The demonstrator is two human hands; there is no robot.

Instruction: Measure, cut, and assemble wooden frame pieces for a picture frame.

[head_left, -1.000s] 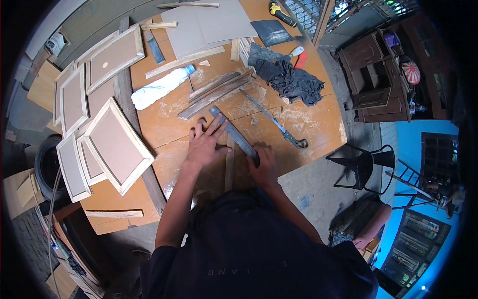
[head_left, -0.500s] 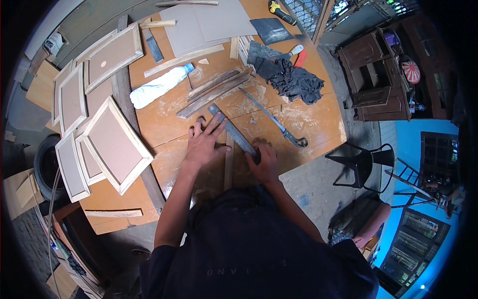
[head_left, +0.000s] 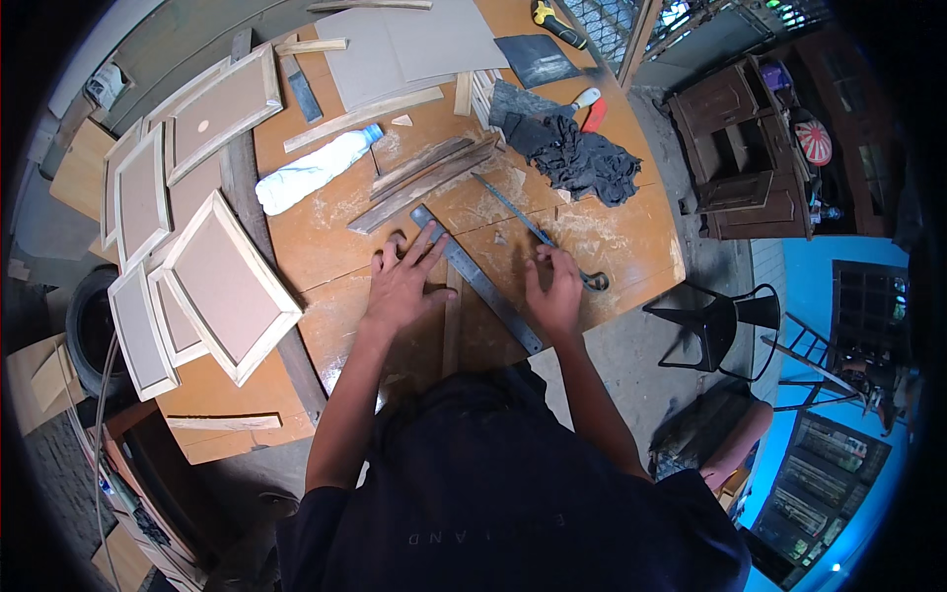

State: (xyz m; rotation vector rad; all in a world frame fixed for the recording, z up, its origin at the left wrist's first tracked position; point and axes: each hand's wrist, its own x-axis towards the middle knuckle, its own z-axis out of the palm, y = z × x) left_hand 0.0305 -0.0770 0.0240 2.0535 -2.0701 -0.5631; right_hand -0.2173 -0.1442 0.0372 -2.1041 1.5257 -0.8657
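Observation:
A steel ruler [head_left: 485, 288] lies slantwise on the wooden table, crossing a thin wood strip [head_left: 452, 331]. My left hand [head_left: 400, 286] is spread, its fingertips resting on the ruler's far end and its thumb on or beside the strip. Off the ruler's right side, my right hand [head_left: 554, 296] is loosely curled, thumb apart from the fingers, with nothing visible in it. It is close to a hand saw [head_left: 518, 209] and covers part of that saw near the handle; whether it touches the saw I cannot tell. Dark wood offcuts [head_left: 424, 183] lie beyond the ruler.
Framed panels [head_left: 232, 286] stack along the table's left side. A white bottle [head_left: 316, 173] with a blue cap lies behind my left hand. Black cloth [head_left: 592, 163], a yellow-black tool [head_left: 557, 25] and grey sheets [head_left: 404, 49] are at the back. A black chair [head_left: 715, 326] stands right.
My right hand has left the ruler's near end and moved right, toward the saw handle, uncovering that end. My left hand stays on the ruler.

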